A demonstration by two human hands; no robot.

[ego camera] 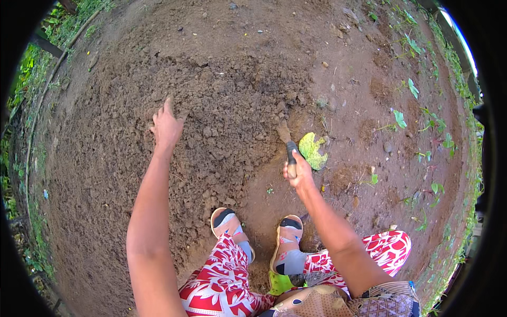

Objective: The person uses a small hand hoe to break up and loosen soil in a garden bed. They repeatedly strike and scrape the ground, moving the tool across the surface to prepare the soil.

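Observation:
Loose, crumbly dark soil [214, 130] lies before me. My left hand [167, 126] is over it at the left, fingers spread, with soil on the fingertips and no tool in it; whether it touches the ground I cannot tell. In my right hand [298, 168] is a small hand tool with a dark and wooden handle [291, 152]. Its soil-coated metal blade [283, 131] points away from me, at the right edge of the loosened soil. A yellow-green leaf [313, 150] lies just right of the handle.
My sandalled, socked feet [291, 237] are close in front of me. Young seedlings [400, 119] grow in the ground at the right, with a few stones [387, 147] among them. A long thin pole or hose [43, 93] curves along the grassy left edge.

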